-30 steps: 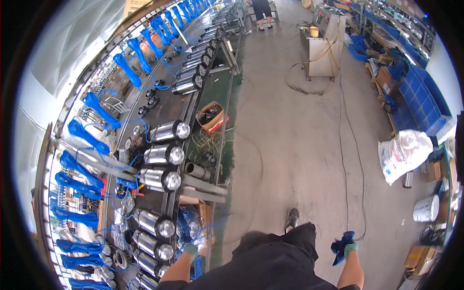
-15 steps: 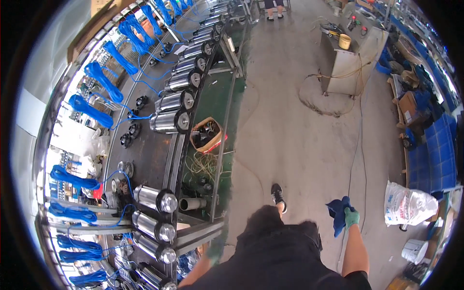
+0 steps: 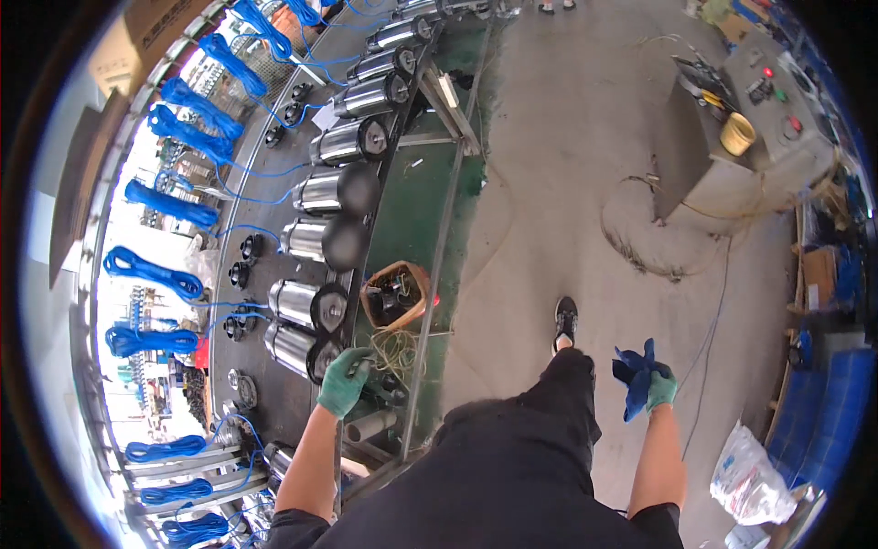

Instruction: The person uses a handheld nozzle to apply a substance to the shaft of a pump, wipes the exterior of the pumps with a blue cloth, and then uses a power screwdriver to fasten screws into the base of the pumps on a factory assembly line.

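My left hand (image 3: 342,384), in a green glove, is raised at the edge of the workbench (image 3: 265,352). Its fingers are apart and loosely bent, with nothing seen in them. It is nearest to the black end of a steel motor cylinder (image 3: 294,347); whether it touches this cannot be told. Another steel cylinder (image 3: 294,302) lies just beyond, in a row of several along the bench. Bundled blue cables (image 3: 151,341) run from the cylinders to the rack at left. Away on the right, over the floor, my green-gloved right hand (image 3: 660,392) is closed round a dark blue cloth (image 3: 633,373).
Under the bench stands a carton (image 3: 412,316) of dark parts, beside tangled cords (image 3: 395,352). A metal cabinet (image 3: 722,178) with a yellow cup (image 3: 737,134) stands ahead right. Hoses (image 3: 704,366) cross the floor. A white sack (image 3: 752,480) lies at lower right.
I have moved forward along the bench, so the cylinders and cabinet appear nearer. My left hand has come up from low beside my body to the bench edge. The right still grips the cloth.
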A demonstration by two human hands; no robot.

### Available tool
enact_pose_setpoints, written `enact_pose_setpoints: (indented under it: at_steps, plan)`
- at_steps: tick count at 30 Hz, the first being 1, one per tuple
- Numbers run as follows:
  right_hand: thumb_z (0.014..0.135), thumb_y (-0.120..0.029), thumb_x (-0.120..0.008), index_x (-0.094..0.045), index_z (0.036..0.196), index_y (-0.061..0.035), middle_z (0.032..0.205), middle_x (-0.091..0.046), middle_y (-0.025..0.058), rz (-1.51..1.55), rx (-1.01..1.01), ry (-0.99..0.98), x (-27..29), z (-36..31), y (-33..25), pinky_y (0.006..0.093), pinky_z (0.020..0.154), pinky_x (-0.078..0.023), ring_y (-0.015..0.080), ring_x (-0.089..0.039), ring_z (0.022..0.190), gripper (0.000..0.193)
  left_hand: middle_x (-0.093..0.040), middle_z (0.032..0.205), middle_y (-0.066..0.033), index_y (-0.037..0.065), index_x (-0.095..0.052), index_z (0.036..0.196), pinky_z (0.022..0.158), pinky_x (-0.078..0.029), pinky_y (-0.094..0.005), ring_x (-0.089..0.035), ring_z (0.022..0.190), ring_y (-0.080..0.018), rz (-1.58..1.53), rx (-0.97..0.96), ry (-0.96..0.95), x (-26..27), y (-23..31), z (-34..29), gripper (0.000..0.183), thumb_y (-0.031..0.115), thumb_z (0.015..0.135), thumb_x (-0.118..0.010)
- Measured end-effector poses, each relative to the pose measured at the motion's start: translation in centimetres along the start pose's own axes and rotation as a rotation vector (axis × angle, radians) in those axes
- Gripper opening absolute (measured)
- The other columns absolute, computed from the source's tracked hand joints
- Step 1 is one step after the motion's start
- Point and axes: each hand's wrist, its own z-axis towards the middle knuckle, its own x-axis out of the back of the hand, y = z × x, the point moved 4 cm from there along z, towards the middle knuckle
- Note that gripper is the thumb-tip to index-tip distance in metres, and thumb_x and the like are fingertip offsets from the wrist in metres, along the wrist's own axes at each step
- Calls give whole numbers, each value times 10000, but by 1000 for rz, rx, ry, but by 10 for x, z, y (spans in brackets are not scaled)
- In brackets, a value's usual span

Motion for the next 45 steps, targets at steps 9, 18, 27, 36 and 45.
enact_pose_setpoints:
  at_steps: [9,18,27,36,45]
  plan:
    - [944,-101,-620,-698,1181,-17,1013,-709,36,88,17,-274,-248,214,-178,284,826,-529,142,-631,885,263,-658,1285,-58,66,-585,1347,929,-517,-278,-624,1142,-136,218,31,294,105,99,255,420,7,939,-666]
    - [998,-342,-617,-671,1243,-18,1082,-698,77,524,-215,-527,-590,220,-384,313,854,-520,168,-632,909,410,-347,1593,-175,103,-315,1570,1223,-286,-448,-325,1470,-376,854,-280,73,162,159,624,1092,201,658,-907]
    - [952,-177,-703,-631,1345,-37,1201,-680,66,553,-98,-757,-862,228,-415,291,962,-485,156,-615,1060,424,-219,1658,-130,207,-191,1618,1227,-262,-558,-158,1535,-433,1190,-165,-227,124,110,799,1387,288,485,-987]
    - [977,-139,-624,-604,1321,-24,1207,-687,182,359,104,-824,-924,200,-449,359,1015,-480,287,-649,1138,364,-309,1592,-137,212,-319,1574,1198,-303,-563,-271,1459,-460,935,-306,-176,108,94,836,1364,180,374,-966]
    - [907,-195,-717,-600,1198,-26,1125,-683,241,13,182,-794,-891,225,-473,441,914,-531,404,-665,1065,356,-383,1535,-162,165,-415,1519,1176,-284,-564,-320,1428,-449,907,-421,-111,107,96,833,946,256,664,-810]
